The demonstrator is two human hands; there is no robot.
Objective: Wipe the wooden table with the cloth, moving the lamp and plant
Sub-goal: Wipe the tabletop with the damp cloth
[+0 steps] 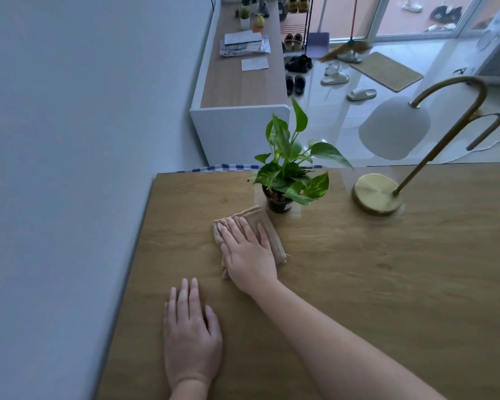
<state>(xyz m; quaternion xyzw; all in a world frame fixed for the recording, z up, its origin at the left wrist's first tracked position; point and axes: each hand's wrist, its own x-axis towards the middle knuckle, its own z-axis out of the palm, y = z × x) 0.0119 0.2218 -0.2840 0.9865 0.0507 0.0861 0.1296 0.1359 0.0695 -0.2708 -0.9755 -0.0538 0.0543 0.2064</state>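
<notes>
A brown wooden table (387, 284) with visible grain fills the near part of the view, its left edge running along a plain grey wall (70, 140). A folded beige cloth (276, 243) lies flat on the table, left of centre and toward the far side. The right hand (247, 252) presses palm down on it. Its 4 fingers (237, 226) are straight and close together, pointing far and left, and the thumb is set apart on the right side of the cloth. The bare forearm reaches in from the near right corner.

The left hand (191, 333) rests flat on bare wood, nearer and to the left of the cloth and not touching it. Its fingers are straight and slightly spread, with the thumb out to the right.

A green leafy plant (289, 168) stands upright in a small black pot (278, 203) just beyond the far corner of the cloth; whether pot and cloth touch cannot be told. To the right, well apart from the plant, stands a lamp with a round brass base (377, 194). Its curved brass stem carries a white dome shade (394, 128) that hangs out past the far edge of the table.

Beyond the table are a low white cabinet (237, 125) with papers (244, 44) on its wooden top, white slippers (335, 77) on a pale tiled floor, and a woven doormat (387, 70).
</notes>
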